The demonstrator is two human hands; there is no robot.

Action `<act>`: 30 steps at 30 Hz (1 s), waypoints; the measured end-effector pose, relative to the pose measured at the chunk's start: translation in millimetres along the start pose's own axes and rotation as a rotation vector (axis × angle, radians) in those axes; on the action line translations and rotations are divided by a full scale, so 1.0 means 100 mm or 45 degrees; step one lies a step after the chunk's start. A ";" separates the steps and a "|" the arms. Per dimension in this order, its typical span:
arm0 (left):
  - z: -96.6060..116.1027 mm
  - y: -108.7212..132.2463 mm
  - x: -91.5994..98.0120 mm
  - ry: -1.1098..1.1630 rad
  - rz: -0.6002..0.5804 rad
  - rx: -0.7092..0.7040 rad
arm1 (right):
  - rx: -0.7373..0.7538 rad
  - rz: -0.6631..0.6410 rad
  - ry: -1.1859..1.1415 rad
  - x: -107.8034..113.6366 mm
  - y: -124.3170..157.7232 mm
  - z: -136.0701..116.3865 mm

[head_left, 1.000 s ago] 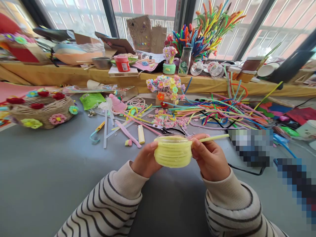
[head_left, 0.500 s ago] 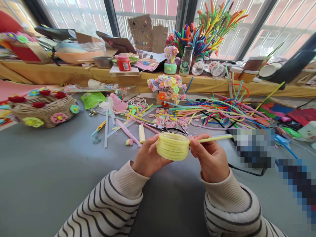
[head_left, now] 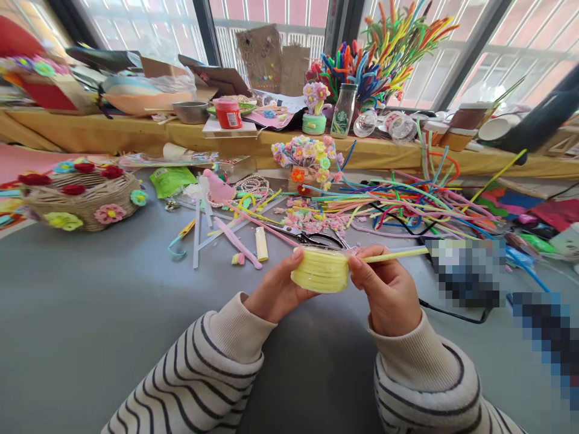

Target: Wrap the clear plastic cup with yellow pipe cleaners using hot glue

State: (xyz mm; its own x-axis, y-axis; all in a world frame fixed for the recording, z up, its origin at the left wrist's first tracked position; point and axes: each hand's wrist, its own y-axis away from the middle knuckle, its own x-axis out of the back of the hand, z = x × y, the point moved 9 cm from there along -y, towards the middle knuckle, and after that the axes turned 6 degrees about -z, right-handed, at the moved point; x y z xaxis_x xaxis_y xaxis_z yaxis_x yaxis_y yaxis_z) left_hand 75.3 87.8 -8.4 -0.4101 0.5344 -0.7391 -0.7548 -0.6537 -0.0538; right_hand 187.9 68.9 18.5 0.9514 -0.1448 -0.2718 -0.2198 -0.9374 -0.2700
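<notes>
A small round clear container (head_left: pixel 319 271), wrapped in rows of pale yellow pipe cleaner, is held above the grey table. My left hand (head_left: pixel 281 288) is closed around its left side, thumb near the rim. At the right side of the container, my right hand (head_left: pixel 388 289) pinches a yellow pipe cleaner (head_left: pixel 398 255), whose straight free end points off to the right. Just behind the container lies a pair of scissors (head_left: pixel 319 239) with black handles. A pale yellow lighter (head_left: pixel 261 243) is near my left hand.
A woven basket with flowers (head_left: pixel 85 202) sits at the left. Many loose pipe cleaners (head_left: pixel 407 202) cover the table's back right. Pink fluffy scraps (head_left: pixel 312 217) and glue sticks (head_left: pixel 196 235) lie mid-table. Behind, a ledge holds a glass bottle (head_left: pixel 344 111) and a red tub (head_left: pixel 227 113).
The container has tilted slightly, so less of its open top shows. My left thumb has shifted up toward the rim. The right hand keeps its pinch, almost in the same place.
</notes>
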 end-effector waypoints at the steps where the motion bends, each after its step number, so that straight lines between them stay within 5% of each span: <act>1: 0.01 0.00 -0.01 0.001 -0.005 -0.003 | 0.001 0.002 0.010 0.00 0.00 0.00; 19: 0.02 0.02 -0.02 -0.132 -0.047 -0.054 | -0.057 0.002 0.032 -0.02 0.03 -0.02; 25: 0.02 0.05 -0.03 -0.175 -0.107 -0.085 | -0.017 -0.125 0.090 -0.02 -0.03 -0.02; 30: 0.03 0.05 -0.06 -0.172 -0.120 -0.088 | -0.045 -0.004 0.047 0.05 -0.02 -0.01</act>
State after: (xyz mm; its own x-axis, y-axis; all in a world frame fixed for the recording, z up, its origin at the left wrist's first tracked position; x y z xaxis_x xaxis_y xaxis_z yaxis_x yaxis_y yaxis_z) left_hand 72.5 82.6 -2.4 -0.4078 0.6593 -0.6317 -0.7580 -0.6301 -0.1684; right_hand 193.8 69.6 18.8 0.9595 -0.1526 -0.2367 -0.2096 -0.9483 -0.2382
